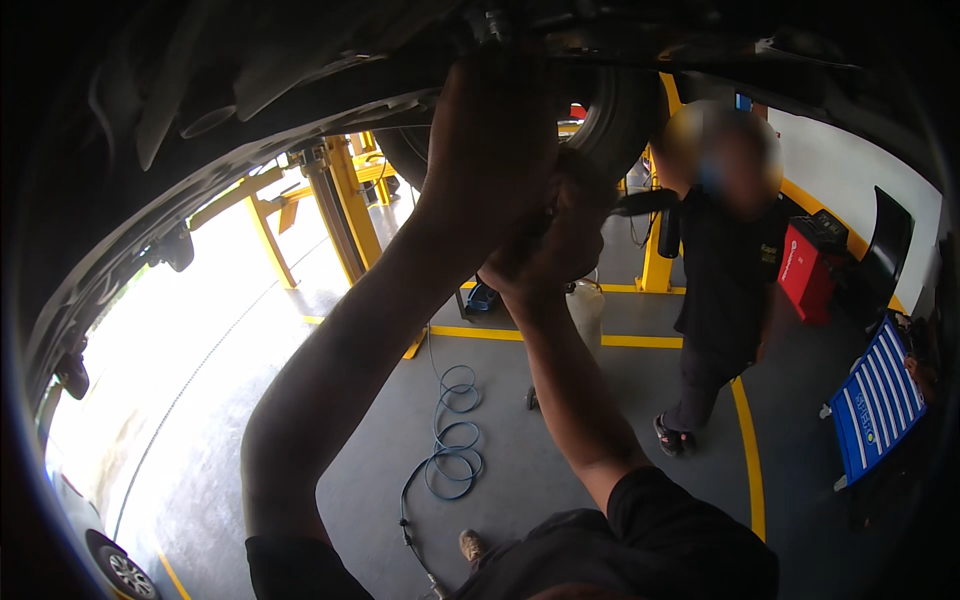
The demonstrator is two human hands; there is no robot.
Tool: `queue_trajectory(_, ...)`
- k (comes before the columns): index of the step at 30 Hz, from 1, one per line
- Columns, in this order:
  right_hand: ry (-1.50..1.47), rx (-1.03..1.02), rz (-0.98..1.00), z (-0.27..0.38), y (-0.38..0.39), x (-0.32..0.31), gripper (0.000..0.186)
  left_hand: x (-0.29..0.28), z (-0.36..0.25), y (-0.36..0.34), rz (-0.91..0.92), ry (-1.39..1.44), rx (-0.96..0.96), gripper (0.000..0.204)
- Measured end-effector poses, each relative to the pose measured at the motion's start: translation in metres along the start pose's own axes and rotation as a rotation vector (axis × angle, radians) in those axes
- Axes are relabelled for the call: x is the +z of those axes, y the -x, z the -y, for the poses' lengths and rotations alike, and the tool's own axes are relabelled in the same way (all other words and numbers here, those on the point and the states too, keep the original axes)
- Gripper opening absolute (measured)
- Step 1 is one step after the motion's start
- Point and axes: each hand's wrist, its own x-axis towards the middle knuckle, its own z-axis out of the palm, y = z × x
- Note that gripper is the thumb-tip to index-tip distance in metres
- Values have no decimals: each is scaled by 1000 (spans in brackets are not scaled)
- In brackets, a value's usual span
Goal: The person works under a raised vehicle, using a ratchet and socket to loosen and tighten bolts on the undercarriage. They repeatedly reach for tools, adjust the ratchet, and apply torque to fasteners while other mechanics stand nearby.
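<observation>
Both my arms reach up beneath the dark underside of a raised car (330,100). My left hand (495,130) is uppermost, in deep shadow, and looks closed just below a small metal fitting (492,24). Whatever it grips is hidden. Lower and to its right, my right hand (557,235) has its fingers wrapped round something dark, too shaded to name. Behind the hands is a wheel with its tyre (630,120), partly covered by them. A dark, rounded bar-like shape (645,203) shows just right of my right hand; I cannot tell whether they touch.
A co-worker in dark clothes (730,260) stands at the right. Beyond are a red machine (806,268) and a blue tool cabinet (878,400). A coiled blue hose (455,440) lies on the grey floor. Yellow lift posts (345,210) rise behind; a pale container (585,305) stands behind my right forearm.
</observation>
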Motion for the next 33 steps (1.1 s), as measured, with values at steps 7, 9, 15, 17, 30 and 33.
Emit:
queue_trajectory(7,-1179,824,27,-3,14,0,41,-7,1,10,149,496,-124,35)
queue_trajectory(9,-543,470,-8,3,15,8,46,-4,-6,10,191,304,-74,41)
queue_trajectory(15,-549,540,-119,-4,0,1,59,-4,-16,3,28,297,-25,40)
queue_trajectory(17,-1258,1038,-135,0,-2,-7,63,-1,-9,13,65,479,-75,35)
queue_trajectory(30,-1065,1057,-132,-4,-13,-19,64,6,-19,11,57,523,-71,40)
queue_trajectory(33,-1247,1183,-98,10,-7,-13,55,11,-8,19,57,613,-123,43)
